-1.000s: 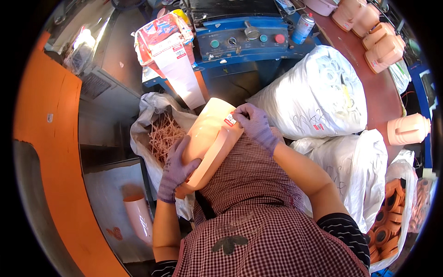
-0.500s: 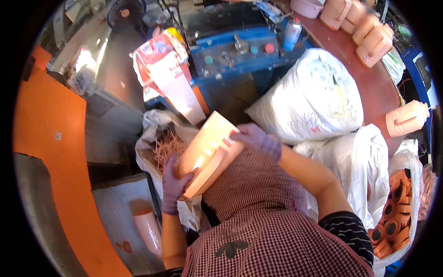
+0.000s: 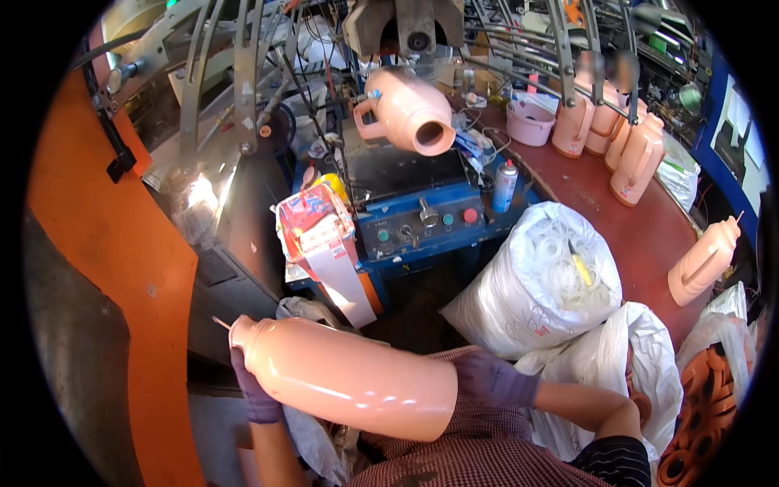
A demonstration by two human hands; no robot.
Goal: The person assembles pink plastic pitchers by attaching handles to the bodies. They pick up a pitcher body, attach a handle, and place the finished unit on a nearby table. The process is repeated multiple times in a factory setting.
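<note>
Across the front of my apron lies a glossy peach thermos jug body, held on its side. Its narrow neck, with a thin spike of plastic sticking out, points left; the wide base faces right. My left hand, in a purple glove, is closed round the neck end from below. At the base end, my gloved right hand supports the jug, its fingers bent and partly hidden against the bottom. The jug's handle does not show.
Ahead, another peach jug with a handle hangs on a blue machine with buttons. A white sack of clear rings stands right. Several jugs and a pink tub sit on the red-brown table. An orange panel rises left.
The jug body has swung from tilted, with its handle showing, to lying crosswise, neck to the left. My left hand has shifted to the neck. The view has lifted toward the machine.
</note>
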